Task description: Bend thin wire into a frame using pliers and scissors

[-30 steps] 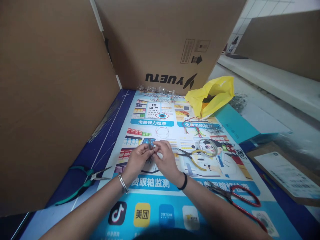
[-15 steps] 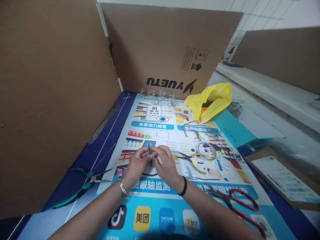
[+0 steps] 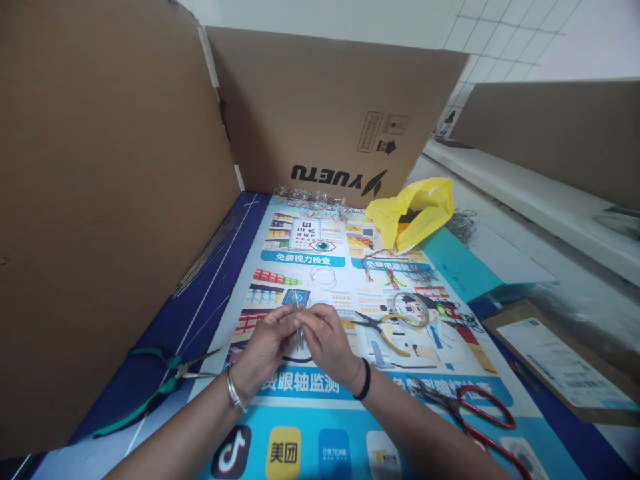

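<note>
My left hand [image 3: 264, 347] and my right hand [image 3: 324, 340] meet over the printed poster [image 3: 320, 400] in the middle of the table. Both pinch a small bundle of thin metal wires [image 3: 298, 319] that stands nearly upright between the fingertips. A silver bangle is on my left wrist, a black band on my right. Yellow-handled pliers [image 3: 385, 327] lie just right of my right hand, beside a wire ring [image 3: 413, 309].
Green-handled pliers [image 3: 155, 392] lie at the left, red-handled scissors [image 3: 467, 407] at the lower right. A yellow plastic bag [image 3: 413, 212], coloured cords [image 3: 387, 267] and a wire pile [image 3: 313, 195] sit further back. Cardboard walls [image 3: 100, 200] stand left and behind. A cardboard sheet with a label [image 3: 555, 360] lies right.
The view has tilted up slightly, so the hands sit lower in the frame. Both hands stay pinched on the wire bundle, which has tipped a little.
</note>
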{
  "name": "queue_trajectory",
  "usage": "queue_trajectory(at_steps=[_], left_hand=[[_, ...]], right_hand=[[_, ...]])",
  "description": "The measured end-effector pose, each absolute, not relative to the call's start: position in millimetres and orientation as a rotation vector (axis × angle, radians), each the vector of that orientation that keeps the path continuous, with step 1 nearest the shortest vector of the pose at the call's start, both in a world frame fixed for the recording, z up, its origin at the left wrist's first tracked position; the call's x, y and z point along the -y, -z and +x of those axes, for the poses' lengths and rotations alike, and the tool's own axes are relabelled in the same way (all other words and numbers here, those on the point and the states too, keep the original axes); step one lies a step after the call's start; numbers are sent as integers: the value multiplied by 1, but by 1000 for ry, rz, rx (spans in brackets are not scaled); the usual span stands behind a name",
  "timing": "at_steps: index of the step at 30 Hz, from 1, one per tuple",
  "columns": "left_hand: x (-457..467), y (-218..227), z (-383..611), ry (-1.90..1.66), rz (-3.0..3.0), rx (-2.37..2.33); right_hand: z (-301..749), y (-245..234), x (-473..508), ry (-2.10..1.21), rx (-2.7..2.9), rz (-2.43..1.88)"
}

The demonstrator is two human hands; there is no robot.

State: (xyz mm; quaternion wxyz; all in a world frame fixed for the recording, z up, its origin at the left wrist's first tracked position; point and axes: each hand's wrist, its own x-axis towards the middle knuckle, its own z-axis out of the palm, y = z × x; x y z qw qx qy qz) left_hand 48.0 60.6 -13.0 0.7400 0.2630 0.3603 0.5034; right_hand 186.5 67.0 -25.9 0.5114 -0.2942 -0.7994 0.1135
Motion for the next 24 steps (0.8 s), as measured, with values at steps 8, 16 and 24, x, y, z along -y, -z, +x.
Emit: queue_trajectory(at_steps=[8,16,24], left_hand=[[-61,17,46,-989,500,-631],[-61,21,45,-977,505,-557],[-61,20,45,-1024,536,-643]], right_hand=[[192,19,-65,-338,1946,-629],[194,16,-63,-431,1916,-693],[194,14,-62,-447,1932,-730]])
